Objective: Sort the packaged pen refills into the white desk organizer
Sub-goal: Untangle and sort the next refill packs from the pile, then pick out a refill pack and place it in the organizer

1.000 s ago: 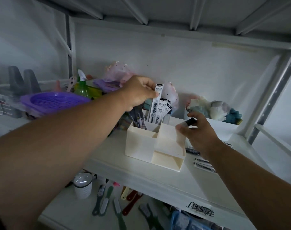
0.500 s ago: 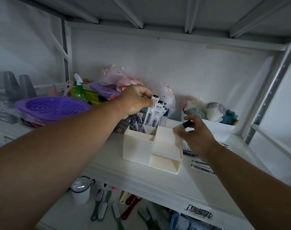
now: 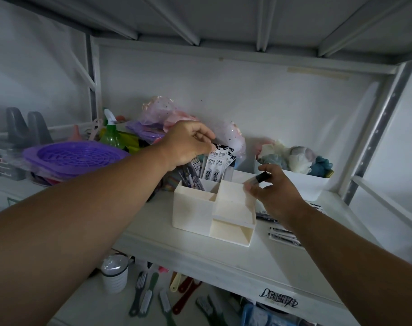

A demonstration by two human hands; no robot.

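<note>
Left hand (image 3: 188,143) pinches refill packs (image 3: 215,164) standing in the white organizer's (image 3: 195,205) back slot; right hand (image 3: 274,194) grips a packet (image 3: 259,179) beside it.

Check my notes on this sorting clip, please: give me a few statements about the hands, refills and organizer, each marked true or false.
1. The left hand pinches the white refill packs standing in the organizer's rear compartment. True.
2. The right hand is empty. False: it holds a small black-capped item.
3. The organizer's low front compartment is full of refills. False: it looks empty.
4. More packaged refills lie on the shelf right of the organizer. True.
</note>
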